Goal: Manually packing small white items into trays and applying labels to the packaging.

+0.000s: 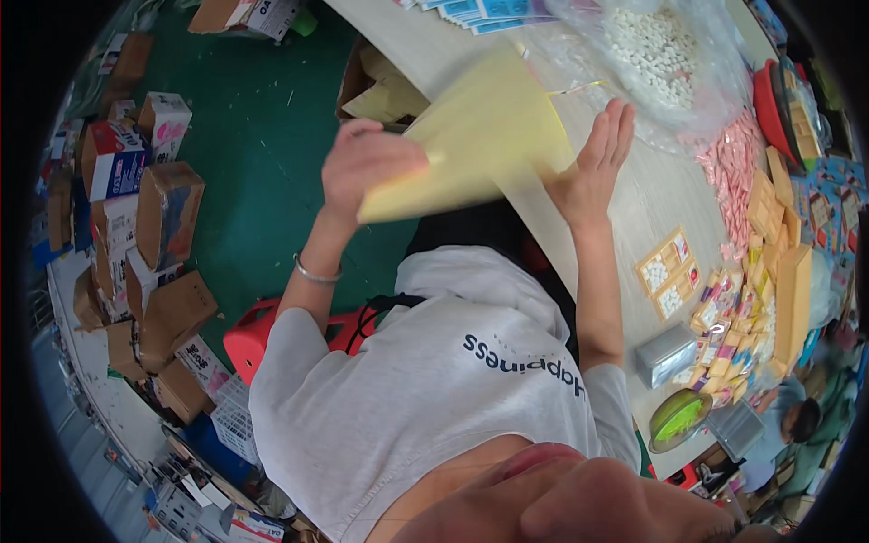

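Note:
A flat yellow sheet, paper-like and smeared by motion, hangs tilted in front of me, over the table's near edge. My left hand is closed on its lower left side, fingers blurred, with a bangle on the wrist. At the sheet's right edge is my right hand, fingers stretched out and palm turned toward the sheet. Its thumb is close to the sheet's lower right corner; whether they touch I cannot tell. Below the sheet's far left side, a cardboard box holds similar yellow sheets.
On the pale table lie a clear bag of white pieces, pink packets, a sectioned tray, a metal tin and a green bowl. A red stool and stacked cartons stand to the left.

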Tool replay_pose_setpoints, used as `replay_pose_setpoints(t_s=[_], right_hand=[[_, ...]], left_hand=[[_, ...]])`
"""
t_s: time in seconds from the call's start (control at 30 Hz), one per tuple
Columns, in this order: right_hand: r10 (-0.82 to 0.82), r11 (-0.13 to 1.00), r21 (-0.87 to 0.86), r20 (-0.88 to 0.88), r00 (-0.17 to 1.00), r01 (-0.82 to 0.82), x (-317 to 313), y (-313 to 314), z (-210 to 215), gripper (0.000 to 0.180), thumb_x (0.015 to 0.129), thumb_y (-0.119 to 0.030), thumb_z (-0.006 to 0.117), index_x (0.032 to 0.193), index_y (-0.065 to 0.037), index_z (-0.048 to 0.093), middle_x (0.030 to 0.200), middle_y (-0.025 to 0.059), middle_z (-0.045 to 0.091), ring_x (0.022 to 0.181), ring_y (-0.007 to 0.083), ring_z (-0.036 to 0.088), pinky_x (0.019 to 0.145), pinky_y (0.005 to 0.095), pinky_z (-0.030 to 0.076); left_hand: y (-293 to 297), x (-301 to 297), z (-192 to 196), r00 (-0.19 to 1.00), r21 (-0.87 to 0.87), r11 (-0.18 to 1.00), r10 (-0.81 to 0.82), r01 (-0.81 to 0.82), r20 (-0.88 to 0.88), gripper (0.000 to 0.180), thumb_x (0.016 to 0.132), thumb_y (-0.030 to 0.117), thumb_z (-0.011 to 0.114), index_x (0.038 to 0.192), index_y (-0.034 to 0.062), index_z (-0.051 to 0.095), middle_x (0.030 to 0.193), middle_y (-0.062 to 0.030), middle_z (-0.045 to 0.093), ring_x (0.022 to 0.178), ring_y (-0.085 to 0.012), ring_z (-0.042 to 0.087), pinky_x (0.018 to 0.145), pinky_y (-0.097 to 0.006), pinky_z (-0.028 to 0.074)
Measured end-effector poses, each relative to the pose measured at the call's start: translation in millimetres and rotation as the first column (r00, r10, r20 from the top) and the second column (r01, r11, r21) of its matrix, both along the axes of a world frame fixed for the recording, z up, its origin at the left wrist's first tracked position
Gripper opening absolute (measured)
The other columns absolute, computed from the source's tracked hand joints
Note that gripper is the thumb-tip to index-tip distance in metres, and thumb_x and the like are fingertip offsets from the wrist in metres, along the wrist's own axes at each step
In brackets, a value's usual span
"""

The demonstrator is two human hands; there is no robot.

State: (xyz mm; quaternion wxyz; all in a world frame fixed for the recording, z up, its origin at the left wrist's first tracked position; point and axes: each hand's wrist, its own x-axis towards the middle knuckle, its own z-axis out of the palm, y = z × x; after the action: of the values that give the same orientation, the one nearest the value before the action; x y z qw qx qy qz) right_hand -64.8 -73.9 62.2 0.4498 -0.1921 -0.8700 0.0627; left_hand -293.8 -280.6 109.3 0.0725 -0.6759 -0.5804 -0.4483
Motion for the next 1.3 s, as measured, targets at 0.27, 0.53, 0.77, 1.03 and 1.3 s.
replay_pose_setpoints(t_s=[0.27,0.53,0.77,1.03,1.3], right_hand=[[0.638,0.683,-0.593,0.199,0.744,-0.427,-12,-51,43,0.01,0.086,-0.02,0.071,0.092,-0.012,0.073,0.093,0.0054,0.074,0.094,0.0293,0.07,0.083,0.039,0.052],[0.504,0.452,-0.869,0.063,0.861,-0.201,-6,-95,32,0.057,0.092,-0.003,0.067,0.144,-0.001,0.043,0.118,0.0161,0.068,0.077,0.0176,0.068,0.069,0.0288,0.055],[0.118,0.386,-0.918,0.149,0.982,0.092,100,-55,-6,0.05,0.095,-0.002,0.061,0.142,-0.002,0.047,0.114,0.0111,0.067,0.081,0.0109,0.065,0.073,0.0247,0.053],[-0.184,0.319,-0.823,0.433,0.883,0.47,138,-53,-38,0.041,0.098,-0.008,0.062,0.138,-0.003,0.053,0.106,0.0072,0.067,0.08,0.0094,0.062,0.069,0.0235,0.051],[0.036,0.56,-0.756,0.43,0.902,0.338,94,-28,-35,0.042,0.091,0.0,0.065,0.132,-0.002,0.056,0.103,0.0119,0.067,0.071,0.0146,0.063,0.066,0.0271,0.051]], left_hand=[[-58,51,10,0.346,0.146,0.983,-0.098,-0.114,0.933,0.039,0.082,0.012,0.082,0.116,-0.0012,0.068,0.114,-0.0132,0.071,0.099,-0.0219,0.07,0.093,-0.038,0.054],[-117,-74,-209,-0.175,-0.685,0.722,0.665,-0.101,0.726,0.037,0.089,0.022,0.077,0.118,-0.0005,0.07,0.107,-0.0087,0.074,0.093,-0.0181,0.071,0.082,-0.03,0.057],[-34,-226,-361,0.181,-0.893,0.394,0.915,-0.218,0.359,0.055,0.083,0.037,0.082,0.117,-0.0047,0.071,0.112,-0.0136,0.075,0.098,-0.022,0.072,0.084,-0.034,0.056],[136,-235,-463,0.09,-0.745,-0.151,0.958,-0.65,-0.273,0.054,0.085,0.048,0.074,0.118,0.0057,0.071,0.118,-0.0222,0.071,0.11,-0.0349,0.069,0.093,-0.049,0.053],[132,-165,-558,0.517,-0.636,0.541,0.819,-0.55,0.249,0.045,0.09,0.046,0.066,0.119,0.0121,0.069,0.117,-0.0147,0.07,0.113,-0.033,0.067,0.091,-0.051,0.054]])
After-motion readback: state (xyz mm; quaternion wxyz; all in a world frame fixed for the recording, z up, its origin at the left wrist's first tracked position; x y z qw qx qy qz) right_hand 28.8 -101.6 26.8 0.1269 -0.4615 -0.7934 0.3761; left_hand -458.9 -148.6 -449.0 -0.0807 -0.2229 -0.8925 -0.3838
